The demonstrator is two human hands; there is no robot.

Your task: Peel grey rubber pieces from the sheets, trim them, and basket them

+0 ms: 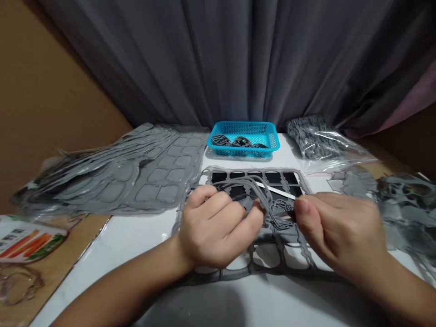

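Note:
A grey perforated rubbery sheet (221,273) lies flat on the white table top, with dark openings at its far side. My left hand (214,229) pinches a looped grey cut-out strip (250,185) that rises from the sheet. My right hand (340,231) sits close beside it, its fingers closed on a thin metal tool (285,214) whose length is mostly hidden. A narrow white strip (276,190) lies across the dark openings, just beyond the hands.
A blue plastic basket (243,138) holding grey cut pieces stands at the back. A stack of moulded grey sheets (136,175) lies to the left, a zip bag of grey scraps (323,145) back right, and more grey offcuts (405,213) right. A printed packet (29,240) sits on wood at left.

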